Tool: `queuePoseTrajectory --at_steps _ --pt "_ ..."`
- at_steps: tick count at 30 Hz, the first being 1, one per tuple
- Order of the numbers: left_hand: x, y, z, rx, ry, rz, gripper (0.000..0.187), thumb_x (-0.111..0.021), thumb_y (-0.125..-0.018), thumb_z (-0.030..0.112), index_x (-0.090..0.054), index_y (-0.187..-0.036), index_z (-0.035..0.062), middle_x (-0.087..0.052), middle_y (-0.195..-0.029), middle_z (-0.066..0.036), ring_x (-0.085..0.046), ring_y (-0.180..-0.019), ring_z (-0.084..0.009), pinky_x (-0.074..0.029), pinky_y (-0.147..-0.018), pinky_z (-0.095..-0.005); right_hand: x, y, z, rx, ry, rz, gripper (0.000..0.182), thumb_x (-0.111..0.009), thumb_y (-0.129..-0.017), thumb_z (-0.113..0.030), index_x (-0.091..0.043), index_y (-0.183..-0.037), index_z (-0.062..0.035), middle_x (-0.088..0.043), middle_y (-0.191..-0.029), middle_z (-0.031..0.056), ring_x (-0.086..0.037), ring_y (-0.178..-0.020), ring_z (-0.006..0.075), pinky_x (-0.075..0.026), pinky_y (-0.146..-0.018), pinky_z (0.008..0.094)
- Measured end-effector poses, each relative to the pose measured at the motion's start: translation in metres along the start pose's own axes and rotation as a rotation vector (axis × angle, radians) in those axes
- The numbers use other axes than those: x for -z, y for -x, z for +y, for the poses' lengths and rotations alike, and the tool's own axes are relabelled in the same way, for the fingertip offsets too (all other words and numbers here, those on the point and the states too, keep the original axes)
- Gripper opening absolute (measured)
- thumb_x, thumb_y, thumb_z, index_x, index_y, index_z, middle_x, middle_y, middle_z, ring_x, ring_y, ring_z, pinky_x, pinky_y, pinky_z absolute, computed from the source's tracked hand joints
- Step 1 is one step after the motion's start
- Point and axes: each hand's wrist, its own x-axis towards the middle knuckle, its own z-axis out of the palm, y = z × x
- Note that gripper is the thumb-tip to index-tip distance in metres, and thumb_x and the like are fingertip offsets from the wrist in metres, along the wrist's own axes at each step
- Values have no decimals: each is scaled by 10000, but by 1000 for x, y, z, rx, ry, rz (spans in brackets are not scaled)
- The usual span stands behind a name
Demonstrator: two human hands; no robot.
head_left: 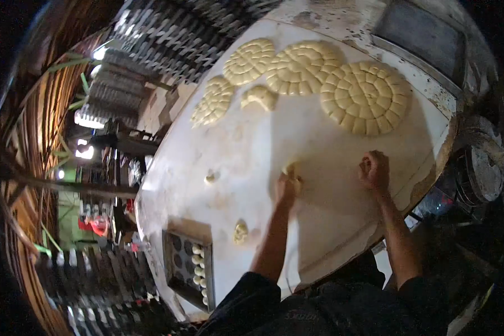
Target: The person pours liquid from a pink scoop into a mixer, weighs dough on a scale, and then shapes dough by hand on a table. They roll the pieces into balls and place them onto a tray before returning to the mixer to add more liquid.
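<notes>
My left hand (288, 187) rests on the floured white table (252, 140) with its fingers closed around a small piece of dough (290, 167) that sticks out at the fingertips. My right hand (374, 171) lies knuckles-up on the table near the right edge, curled into a fist. Nothing shows inside it. Beyond both hands lie flat rounds of dough scored into many small pieces: a large one (367, 98), a middle one (302, 67) and a smaller one (249, 60).
Another scored round (213, 101) and a small heap of dough (259, 97) lie farther left. Loose dough bits (210, 177) (241, 231) sit nearer. A dark baking tray (187, 266) with a row of dough balls stands at the near left edge. Racks line the background.
</notes>
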Motion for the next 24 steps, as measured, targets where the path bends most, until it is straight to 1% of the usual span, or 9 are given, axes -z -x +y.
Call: queuePoseTrajectory --at_steps 3,7,9,12,14,18,20,22,24 --pt "18 102 -40 207 506 -101 535 -581 -911 465 -550 -1235 40 -600 -815 -60 -558 -712 -142 -478 -637 -297 -12 17 -32 -52 -149 -237 231 -587 -820 -275 -617 -840 -48 -573 -809 163 -572 -760 336 -451 -693 425" --pt "69 218 -6 118 190 -81 536 -676 -878 310 -503 -1294 19 -639 -1027 -111 -612 -901 -203 -510 -767 -362 -83 131 -117 380 -254 -752 413 -626 -833 -388 -592 -969 1 -620 -934 205 -610 -828 376 -494 -739 436" --pt "103 247 -55 -64 145 -54 565 -695 -861 315 -495 -1306 29 -645 -1056 -117 -622 -924 -218 -509 -779 -372 -36 170 -224 -132 -425 -904 442 -680 -807 -260 -514 -1125 -1 -615 -972 185 -608 -838 298 -504 -759 404" --pt "160 288 -62 -306 32 -34 586 -736 -822 313 -510 -1295 50 -661 -1072 -128 -640 -933 -246 -510 -793 -375 -59 228 -246 -28 -402 -713 466 -719 -800 -299 -496 -1085 -5 -600 -953 147 -599 -838 224 -514 -744 376" --pt "203 315 -69 -365 -10 -20 577 -758 -800 306 -533 -1272 63 -670 -1058 -134 -649 -918 -258 -512 -793 -368 -70 242 -240 -18 -520 -673 562 -749 -777 -305 -429 -1133 -9 -564 -982 179 -599 -823 322 -500 -740 424" --pt "254 345 -103 89 186 75 457 -734 -813 318 -595 -1151 44 -662 -1068 -138 -609 -1018 -227 -485 -791 -387 -62 196 -188 -511 -867 -497 395 -690 -832 -196 -443 -1105 -53 -528 -983 87 -563 -877 211 -496 -735 355" --pt "271 361 -119 265 372 145 418 -706 -830 326 -608 -1115 35 -662 -1071 -138 -592 -1057 -229 -461 -821 -407 -45 178 -164 -233 -745 -174 390 -684 -850 -293 -480 -1101 -75 -542 -1027 87 -561 -859 192 -490 -716 362" --pt "277 372 -137 -154 -548 262 387 -542 -925 285 -528 -1260 93 -610 -1134 -47 -523 -1033 -197 -415 -848 -439 -28 168 -139 -138 -673 -290 398 -610 -880 -326 -463 -1113 -39 -535 -1030 120 -539 -934 245 -446 -844 438" --pt "279 368 -148 -216 -776 228 485 -534 -888 337 -488 -1327 136 -536 -1250 -95 -433 -1144 -282 -333 -936 -490 -38 170 -61 407 -74 -435 316 -532 -898 -343 -479 -922 -32 -454 -832 124 -469 -820 301 -380 -775 474"
